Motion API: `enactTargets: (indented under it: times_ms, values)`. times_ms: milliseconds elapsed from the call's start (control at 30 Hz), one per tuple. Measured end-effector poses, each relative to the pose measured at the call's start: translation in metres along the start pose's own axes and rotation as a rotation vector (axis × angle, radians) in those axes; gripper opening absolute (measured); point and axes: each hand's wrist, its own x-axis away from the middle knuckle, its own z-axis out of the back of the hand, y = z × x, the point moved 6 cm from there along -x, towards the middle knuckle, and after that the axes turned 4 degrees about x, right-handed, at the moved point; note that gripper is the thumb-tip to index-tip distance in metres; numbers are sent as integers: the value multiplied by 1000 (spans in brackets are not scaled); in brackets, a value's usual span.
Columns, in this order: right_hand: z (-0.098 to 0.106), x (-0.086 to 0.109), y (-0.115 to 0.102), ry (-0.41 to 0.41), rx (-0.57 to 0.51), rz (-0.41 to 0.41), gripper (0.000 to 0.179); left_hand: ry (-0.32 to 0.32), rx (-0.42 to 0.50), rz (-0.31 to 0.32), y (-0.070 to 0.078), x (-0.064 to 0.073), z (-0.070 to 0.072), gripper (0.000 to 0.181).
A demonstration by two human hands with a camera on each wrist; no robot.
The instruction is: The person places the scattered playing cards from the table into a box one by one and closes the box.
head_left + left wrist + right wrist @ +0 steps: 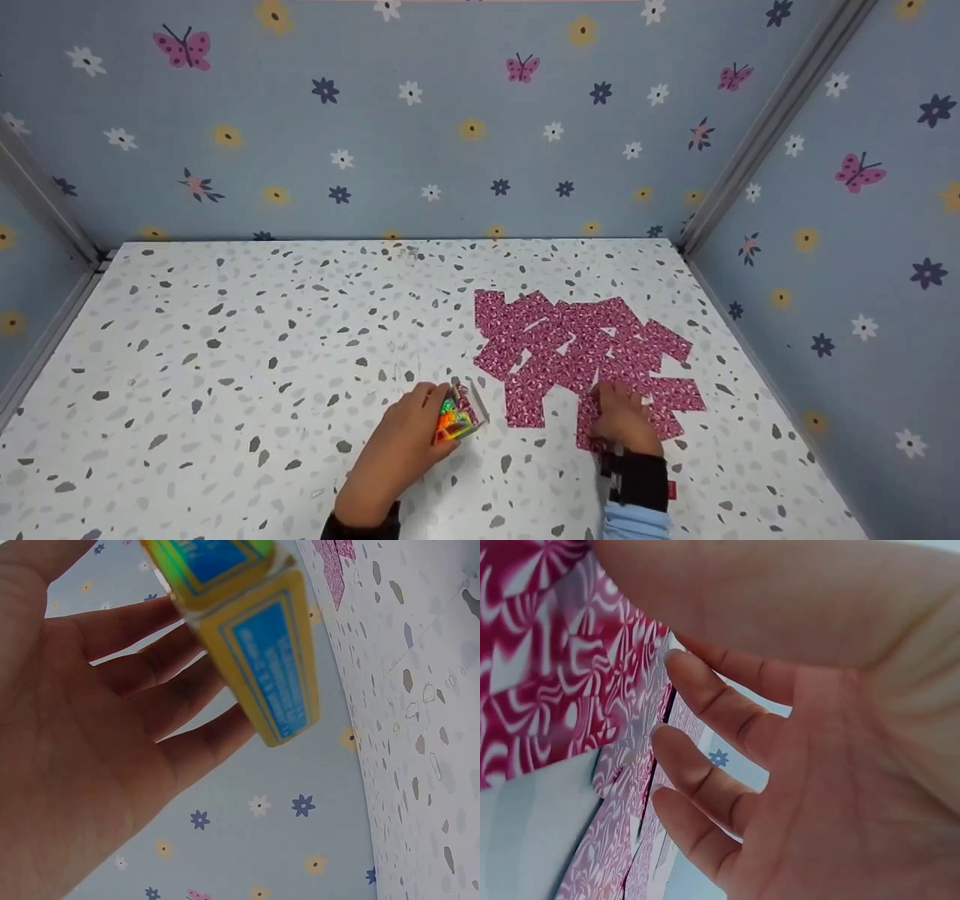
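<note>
My left hand [401, 439] grips a small shiny card box [454, 426], its fingers along one side and the thumb at the near side. The box's top flap stands open and pink patterned cards show inside; its yellow and blue panel [270, 664] faces the left wrist camera. My right hand [626, 420] is over the near side of the spread cards [574, 352]. Thumb and forefinger pinch a pink-and-white patterned card [540, 690], its near edge raised in the right wrist view; the forefinger's tip is hidden. The other fingers are slightly bent above the spread.
Overlapping cards lie pattern side up on the right half of the speckled white table [225, 375]. A blue flowered wall [420, 67] rises behind the table, and another [862, 247] stands along its right edge. A small red tag [672, 490] shows beside the right wrist.
</note>
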Motion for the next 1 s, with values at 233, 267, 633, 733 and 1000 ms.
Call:
enactTargets:
  times_ms: [233,267,633,733,1000]
  values:
    - [2,1,-2,-10,12,1,52,-17,8,22,-2,-1,-2,64]
    - [2,1,-3,-9,14,3,51,-13,6,18,-2,-1,-2,64]
    - [0,0,-7,-21,48,5,50,7,12,10,-3,0,-3,64]
    - [0,0,-7,-6,32,-29,46,-4,22,17,-4,-1,-4,64]
    - [2,3,-21,35,31,-12,25,-7,28,18,-4,-1,-3,64]
